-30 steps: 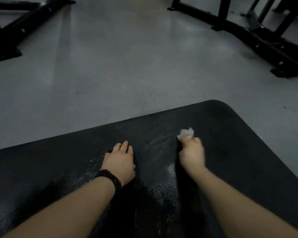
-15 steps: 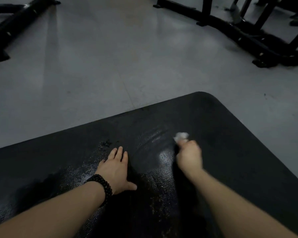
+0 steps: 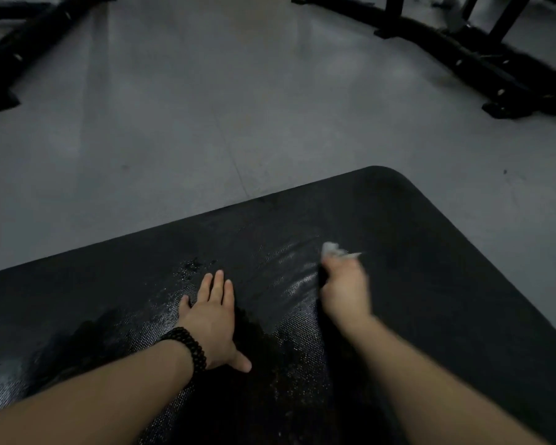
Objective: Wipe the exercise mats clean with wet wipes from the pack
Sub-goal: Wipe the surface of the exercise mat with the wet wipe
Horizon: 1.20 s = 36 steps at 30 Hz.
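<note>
Clutching a wet wipe (image 3: 333, 250) near the mat (image 3: 446, 284) corner, right hand (image 3: 345, 292) (blurred); left hand (image 3: 211, 319) flat.

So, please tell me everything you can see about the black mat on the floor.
The mat is black, looks rubbery, and has a fine woven-looking texture and a rounded far corner. It lies flat on the grey floor. Its middle shines wet in streaks; the right part looks dull. The left hand rests flat on it, fingers straight. The right hand, blurred, grips a white wipe against it.
</note>
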Tool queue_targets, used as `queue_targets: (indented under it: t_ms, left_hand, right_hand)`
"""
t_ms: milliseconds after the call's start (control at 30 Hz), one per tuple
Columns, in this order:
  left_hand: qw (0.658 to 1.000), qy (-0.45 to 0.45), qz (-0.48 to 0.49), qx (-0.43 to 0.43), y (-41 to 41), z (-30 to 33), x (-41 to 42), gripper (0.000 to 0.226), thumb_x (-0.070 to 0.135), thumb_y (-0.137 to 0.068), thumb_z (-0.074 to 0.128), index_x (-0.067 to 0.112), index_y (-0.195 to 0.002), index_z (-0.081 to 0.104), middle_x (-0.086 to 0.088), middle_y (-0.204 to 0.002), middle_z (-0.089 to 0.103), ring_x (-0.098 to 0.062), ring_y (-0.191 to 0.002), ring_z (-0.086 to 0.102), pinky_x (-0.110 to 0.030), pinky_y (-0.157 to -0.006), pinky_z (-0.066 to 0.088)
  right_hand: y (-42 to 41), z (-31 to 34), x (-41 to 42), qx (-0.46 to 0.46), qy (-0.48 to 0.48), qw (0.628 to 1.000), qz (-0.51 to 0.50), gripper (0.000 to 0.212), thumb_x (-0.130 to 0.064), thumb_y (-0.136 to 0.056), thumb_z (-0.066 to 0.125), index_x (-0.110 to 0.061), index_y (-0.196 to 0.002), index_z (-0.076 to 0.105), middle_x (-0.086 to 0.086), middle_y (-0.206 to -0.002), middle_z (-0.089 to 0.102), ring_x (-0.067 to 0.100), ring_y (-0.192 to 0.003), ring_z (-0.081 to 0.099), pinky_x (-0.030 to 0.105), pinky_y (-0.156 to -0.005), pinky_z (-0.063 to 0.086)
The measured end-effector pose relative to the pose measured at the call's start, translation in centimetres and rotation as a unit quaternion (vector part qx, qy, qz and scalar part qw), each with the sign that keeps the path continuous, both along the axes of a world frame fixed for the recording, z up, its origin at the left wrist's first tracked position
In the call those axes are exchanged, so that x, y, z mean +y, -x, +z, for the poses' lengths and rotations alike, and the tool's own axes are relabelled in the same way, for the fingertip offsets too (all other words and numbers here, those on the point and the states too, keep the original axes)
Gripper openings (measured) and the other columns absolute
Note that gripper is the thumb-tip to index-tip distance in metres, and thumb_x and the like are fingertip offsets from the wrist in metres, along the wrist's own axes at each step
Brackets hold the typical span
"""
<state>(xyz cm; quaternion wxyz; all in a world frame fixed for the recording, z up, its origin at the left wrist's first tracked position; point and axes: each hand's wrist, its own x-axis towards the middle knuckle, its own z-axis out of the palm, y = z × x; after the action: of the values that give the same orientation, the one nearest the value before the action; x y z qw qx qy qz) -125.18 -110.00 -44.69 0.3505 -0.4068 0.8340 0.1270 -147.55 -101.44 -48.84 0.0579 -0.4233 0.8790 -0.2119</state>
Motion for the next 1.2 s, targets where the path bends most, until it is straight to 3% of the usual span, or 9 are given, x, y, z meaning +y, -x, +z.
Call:
queue_targets:
  t_ms: [167,300,467,567,667,767,933,1033,1200]
  left_hand:
    - [1.000,0.016,0.004,0.018,-0.3,0.0,0.0,0.154,0.078,-0.063,0.077,0.008,-0.157,-0.023,-0.008,-0.163,-0.035,-0.026,-0.152,-0.027,-0.057,-0.126,0.005]
    - [1.000,0.011,0.009,0.015,-0.2,0.3,0.2,0.156,0.077,-0.062,0.079,0.011,-0.156,-0.026,-0.005,-0.162,-0.037,-0.024,-0.152,-0.028,-0.054,-0.126,0.003]
    - [1.000,0.009,0.007,0.015,-0.3,0.4,0.1,0.153,0.079,-0.064,0.076,0.013,-0.155,-0.028,-0.004,-0.161,-0.038,-0.024,-0.151,-0.029,-0.051,-0.127,0.000]
    - [0.999,0.024,0.014,0.020,0.0,0.0,0.1,0.155,0.077,-0.062,0.079,0.012,-0.156,-0.027,-0.004,-0.161,-0.038,-0.023,-0.151,-0.029,-0.052,-0.127,0.001]
    - [0.999,0.030,0.023,0.035,-0.2,-0.2,0.2,0.155,0.075,-0.061,0.081,0.013,-0.158,-0.023,-0.004,-0.163,-0.035,-0.021,-0.152,-0.028,-0.051,-0.126,0.001]
    - [0.998,0.034,0.029,0.047,-0.4,-0.1,0.3,0.155,0.075,-0.060,0.081,0.016,-0.158,-0.023,0.000,-0.164,-0.034,-0.019,-0.152,-0.027,-0.050,-0.126,0.000]
    - [0.997,0.026,0.045,0.050,-0.4,0.0,0.4,0.154,0.072,-0.061,0.083,0.018,-0.157,-0.025,0.002,-0.164,-0.033,-0.019,-0.153,-0.026,-0.051,-0.127,0.000]
    - [0.995,0.039,0.053,0.068,-0.4,-0.2,0.5,0.154,0.070,-0.060,0.086,0.018,-0.160,-0.020,0.003,-0.166,-0.029,-0.017,-0.154,-0.023,-0.051,-0.127,0.003]
    - [0.993,0.064,0.062,0.072,-0.4,-0.2,1.0,0.146,0.068,-0.065,0.083,0.017,-0.161,-0.013,0.001,-0.168,-0.025,-0.017,-0.154,-0.023,-0.055,-0.126,0.002]
  right_hand:
    - [-11.7,-0.3,2.2,-0.103,0.009,0.933,0.344,0.036,-0.014,-0.077,0.069,-0.016,-0.113,0.066,0.004,-0.104,0.067,0.021,-0.096,0.058,0.032,-0.089,0.051]
    - [-4.6,0.7,0.7,-0.106,0.127,0.978,0.123,0.038,-0.004,-0.079,0.052,-0.025,-0.106,0.070,-0.007,-0.092,0.071,0.013,-0.082,0.065,0.022,-0.081,0.050]
    - [2.5,1.5,-1.3,-0.078,0.051,0.985,-0.145,0.018,-0.001,-0.082,0.050,-0.013,-0.084,0.063,0.000,-0.070,0.054,0.030,-0.079,0.063,0.023,-0.058,0.038]
    - [-6.0,0.2,-1.4,-0.126,0.065,0.989,0.047,0.021,-0.004,-0.083,0.060,-0.013,-0.101,0.067,-0.001,-0.084,0.064,0.025,-0.090,0.063,0.008,-0.063,0.041]
    - [-10.4,-0.4,-0.4,-0.067,0.058,0.946,0.313,0.034,-0.002,-0.074,0.061,-0.018,-0.101,0.074,0.006,-0.095,0.071,0.023,-0.085,0.062,0.027,-0.080,0.055]
    - [-4.5,1.2,-2.2,-0.019,0.126,0.978,0.166,0.024,-0.007,-0.085,0.056,-0.018,-0.092,0.076,0.005,-0.082,0.070,0.011,-0.077,0.060,0.014,-0.079,0.047]
    - [3.2,1.0,-4.5,-0.033,-0.027,0.996,-0.084,0.037,-0.003,-0.085,0.048,-0.017,-0.110,0.071,0.014,-0.104,0.063,0.032,-0.093,0.060,0.027,-0.075,0.043]
    - [-3.9,0.2,-4.2,0.008,-0.012,0.991,0.130,0.044,-0.003,-0.076,0.050,-0.019,-0.114,0.067,0.009,-0.092,0.061,0.032,-0.082,0.060,0.031,-0.064,0.044]
    - [-10.6,0.6,-1.3,-0.080,0.043,0.922,0.376,0.037,-0.002,-0.069,0.061,-0.013,-0.100,0.075,0.005,-0.102,0.072,0.020,-0.096,0.061,0.025,-0.089,0.049]
